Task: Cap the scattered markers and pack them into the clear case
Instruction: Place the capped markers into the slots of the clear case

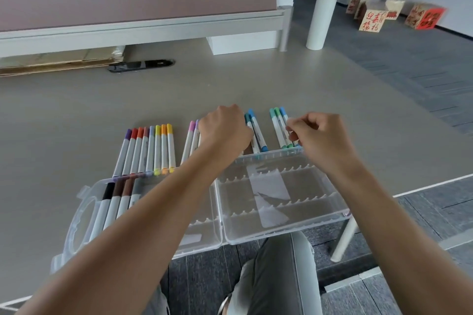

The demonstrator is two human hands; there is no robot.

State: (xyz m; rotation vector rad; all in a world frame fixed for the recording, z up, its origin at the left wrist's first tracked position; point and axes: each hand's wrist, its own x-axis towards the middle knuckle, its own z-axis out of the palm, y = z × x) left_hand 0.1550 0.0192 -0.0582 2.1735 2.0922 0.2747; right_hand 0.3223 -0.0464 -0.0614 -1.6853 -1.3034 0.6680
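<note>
A clear case (281, 233) lies open at the table's near edge, its right half bare and its left half holding a few dark-capped markers (112, 202). Behind it, capped markers lie in rows: a purple-to-yellow group (148, 148), pink and lilac ones (190, 140), teal and blue ones (256, 133), and a green-blue group (280, 128). My left hand (225, 130) rests curled over the markers in the middle row, hiding what its fingers hold. My right hand (314, 135) pinches a marker at the right end of the green-blue group.
A white paper roll (321, 20) stands at the table's far right. A black cable port (142, 65) and flat cardboard (58, 62) lie at the back under a partition. The table edge drops to grey floor on the right, near the case.
</note>
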